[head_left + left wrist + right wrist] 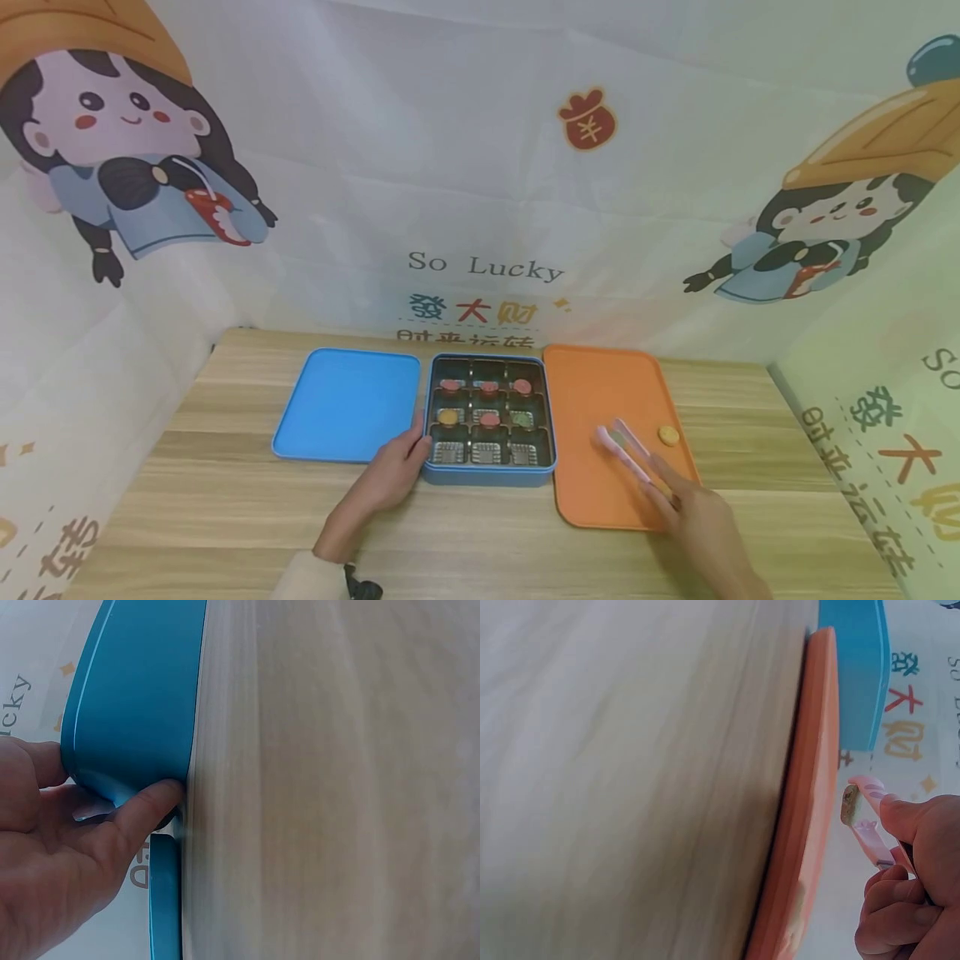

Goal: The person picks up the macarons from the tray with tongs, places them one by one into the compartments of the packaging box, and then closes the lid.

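Note:
A blue tin box (491,477) with a black divided insert stands mid-table. Small round pieces lie in its back and middle rows: red ones at the back, then a yellow piece (447,417), a red one and a green one. My left hand (396,471) holds the box at its front left corner, a fingertip low by the table in the left wrist view. In my right hand (705,521) are pink tongs (626,457), tips pinching a small greenish round piece (849,804) above the orange tray (592,504). A yellow round piece (668,436) lies on that tray.
Left of the box lies a blue lid (352,400), flat on the wooden table (480,550). The orange tray sits close against the box's right side. A printed cloth (480,167) hangs behind the table and along both sides.

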